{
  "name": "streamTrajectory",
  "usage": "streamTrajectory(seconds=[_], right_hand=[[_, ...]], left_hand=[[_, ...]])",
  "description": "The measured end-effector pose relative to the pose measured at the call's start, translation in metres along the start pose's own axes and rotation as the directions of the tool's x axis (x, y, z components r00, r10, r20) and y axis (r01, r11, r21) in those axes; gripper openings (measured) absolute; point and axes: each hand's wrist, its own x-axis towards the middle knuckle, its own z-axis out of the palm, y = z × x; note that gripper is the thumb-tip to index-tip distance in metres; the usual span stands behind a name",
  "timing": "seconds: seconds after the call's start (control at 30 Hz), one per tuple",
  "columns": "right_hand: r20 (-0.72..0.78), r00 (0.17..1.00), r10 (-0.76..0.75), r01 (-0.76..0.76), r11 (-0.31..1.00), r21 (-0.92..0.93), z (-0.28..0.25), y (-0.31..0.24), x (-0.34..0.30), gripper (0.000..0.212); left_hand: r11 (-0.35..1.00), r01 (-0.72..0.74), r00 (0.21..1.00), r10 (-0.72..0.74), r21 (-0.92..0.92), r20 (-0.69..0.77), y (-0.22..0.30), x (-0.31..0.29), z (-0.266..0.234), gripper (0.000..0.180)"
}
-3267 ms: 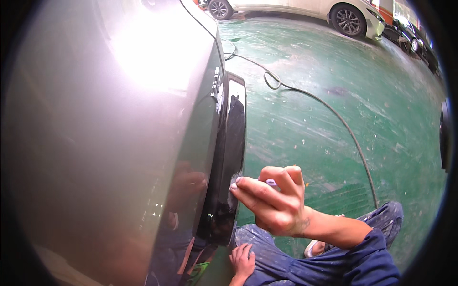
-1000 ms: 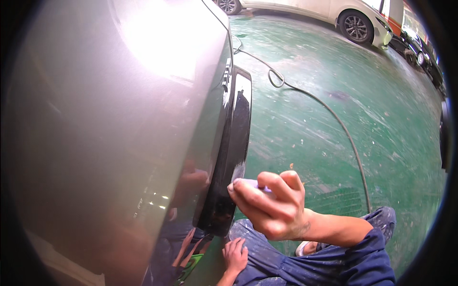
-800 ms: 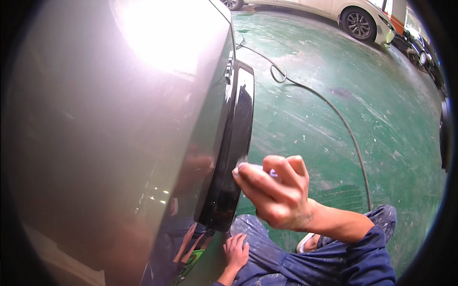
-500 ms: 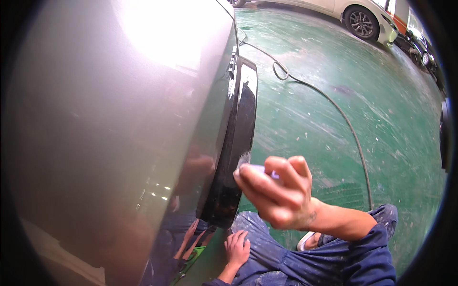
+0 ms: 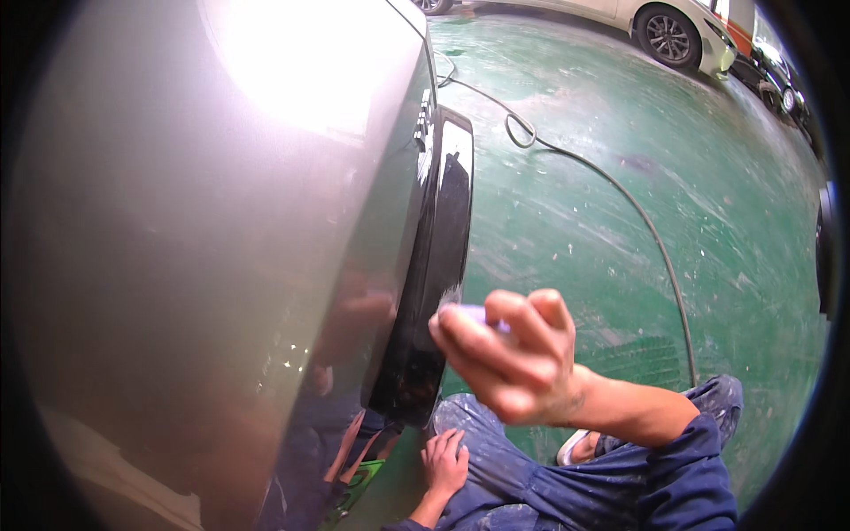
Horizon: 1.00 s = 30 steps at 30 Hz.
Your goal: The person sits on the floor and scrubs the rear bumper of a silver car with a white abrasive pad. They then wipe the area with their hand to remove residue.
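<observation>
My right hand [image 5: 518, 350] is raised in front of the car's side, its fingers pinched on a small brush [image 5: 474, 313]. The brush has pale bristles [image 5: 452, 295] and a lavender part showing between the fingers; most of it is hidden by my hand. Behind the bristles runs a glossy black trim piece [image 5: 429, 292] along the lower edge of a shiny silver-grey car panel [image 5: 221, 265]; I cannot tell whether the bristles touch it. On my thigh in dusty blue trousers, my left hand [image 5: 445, 460] lies flat with its fingers stretched out.
A grey hose [image 5: 633, 208] snakes across the scuffed green floor [image 5: 567, 230], with a loop in it. At the far side stands a light-coloured car with a dark wheel [image 5: 668, 37]. A bright green object [image 5: 359, 487] shows beside the panel's lower end.
The car panel and black trim sit slightly farther left in the picture. My right hand with the brush has shifted very slightly left; my left hand still rests on the thigh.
</observation>
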Motion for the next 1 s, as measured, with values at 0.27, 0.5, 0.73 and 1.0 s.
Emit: streamTrajectory(seconds=[0.27,0.5,0.73,1.0], right_hand=[[-0.012,1.0,0.008,-0.008,1.0,0.011,0.001,-0.002,-0.001,0.038],[0.014,0.999,0.047,-0.048,0.998,0.034,0.001,0.002,0.002,0.04],[0.02,0.999,0.041,-0.042,0.996,0.079,0.0,0.009,0.007,0.051],[0.033,0.999,0.043,-0.045,0.997,0.059,-0.004,0.0,0.007,0.049]], left_hand=[[1.0,-0.002,1.0,0.002,0.01,0.002,-0.002,0.001,0.002,0.041],[1.0,-0.023,1.0,0.023,-0.001,-0.01,0.002,0.001,0.0,0.038],[1.0,-0.011,1.0,0.01,-0.022,-0.014,0.005,0.001,-0.001,0.039],[1.0,-0.029,0.999,0.029,-0.003,-0.031,0.001,0.0,0.0,0.039]])
